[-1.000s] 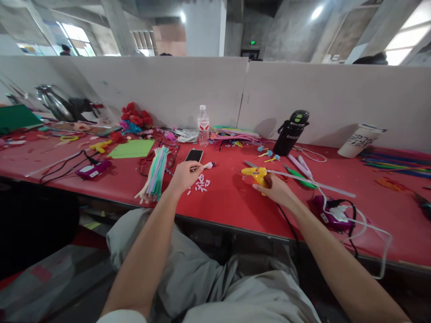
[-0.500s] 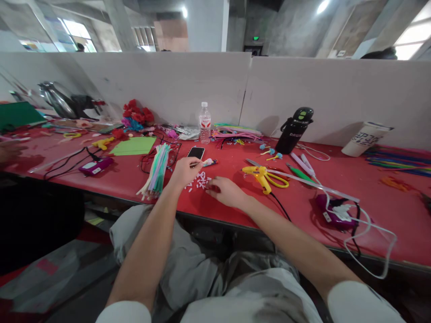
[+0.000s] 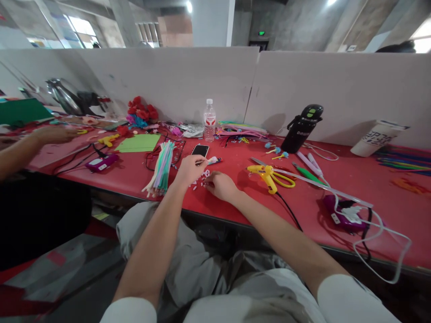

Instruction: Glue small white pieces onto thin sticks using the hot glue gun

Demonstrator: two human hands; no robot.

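Note:
My left hand [image 3: 190, 170] is closed in a pinch around a thin stem with a small white-and-pink head [image 3: 213, 159], which points right. Just right of it, my right hand [image 3: 221, 185] has its fingers drawn together at the edge of a pile of small pale-pink cut pieces [image 3: 195, 183] on the red table [image 3: 232, 211]. Whatever those fingertips hold is too small to make out. Behind my left hand lies a phone [image 3: 200, 150]. A bundle of green, white and lilac pipe cleaners [image 3: 162, 168] rests to its left.
Right of my hands lie a yellow glue gun [image 3: 267, 175], yellow-handled scissors [image 3: 284, 180] and a purple power strip [image 3: 340, 215] with loose cords. A water bottle [image 3: 209, 121] and black flask [image 3: 301, 129] stand behind. Another person's arm [image 3: 30, 146] reaches in from the left.
My right hand has moved slightly in toward the small pieces, now covering more of them. My left hand still pinches the stem. At far left, the other person's arm has reached farther over the table.

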